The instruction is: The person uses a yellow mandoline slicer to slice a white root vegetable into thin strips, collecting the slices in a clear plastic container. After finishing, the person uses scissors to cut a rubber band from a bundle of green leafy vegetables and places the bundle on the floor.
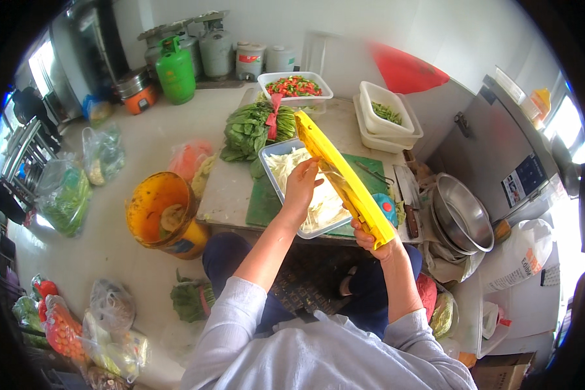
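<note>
My right hand [389,249] grips the near end of a long yellow slicer [343,170], tilted above a clear plastic container [326,230]. My left hand [297,187] is at the slicer's left side near its blade, fingers bent and slightly apart; I see nothing held in it. Pale shredded vegetable [321,209] fills the container, which sits on a green cutting board [263,204]. Right of the slicer lie a blue object with a red button [385,207] and a cleaver with a wooden handle [412,222].
Tied leafy greens [246,129] and a tub of chopped peppers [295,87] stand behind the container. White tubs [387,109] sit at back right, steel bowls [463,214] at right. An orange bucket [161,214] and bagged vegetables [66,195] stand on the floor at left.
</note>
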Available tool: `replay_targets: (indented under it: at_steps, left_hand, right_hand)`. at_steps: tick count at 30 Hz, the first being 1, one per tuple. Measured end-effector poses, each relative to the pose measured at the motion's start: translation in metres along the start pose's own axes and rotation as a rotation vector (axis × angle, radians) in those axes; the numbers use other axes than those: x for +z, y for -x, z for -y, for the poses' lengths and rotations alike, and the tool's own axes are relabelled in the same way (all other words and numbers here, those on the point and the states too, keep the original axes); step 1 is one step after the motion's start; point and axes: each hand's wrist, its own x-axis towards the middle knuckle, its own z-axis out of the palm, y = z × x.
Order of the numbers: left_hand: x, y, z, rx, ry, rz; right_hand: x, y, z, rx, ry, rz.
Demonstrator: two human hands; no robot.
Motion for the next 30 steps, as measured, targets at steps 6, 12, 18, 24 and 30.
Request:
replay_targets:
  at_steps: [6, 12, 18, 24, 30]
  left_hand:
    - [0.007, -0.002, 0.009, 0.162, -0.275, -0.025]
    - [0.004, 0.0, 0.008, 0.117, -0.292, -0.042]
    - [-0.006, -0.002, 0.008, -0.047, -0.062, -0.01]
    - [-0.005, 0.0, 0.003, 0.109, -0.26, -0.071]
    - [-0.028, -0.005, 0.002, 0.265, -0.656, -0.073]
  right_hand:
    - [-0.001, -0.005, 0.0, -0.027, 0.055, 0.059]
    - [0.005, -0.009, 0.0, -0.029, 0.116, -0.03]
    - [0.007, -0.013, -0.007, -0.141, 0.293, -0.307]
    - [0.007, -0.011, -0.007, -0.135, 0.391, -0.309]
    - [-0.013, 0.0, 0.019, -0.363, 0.328, -0.432]
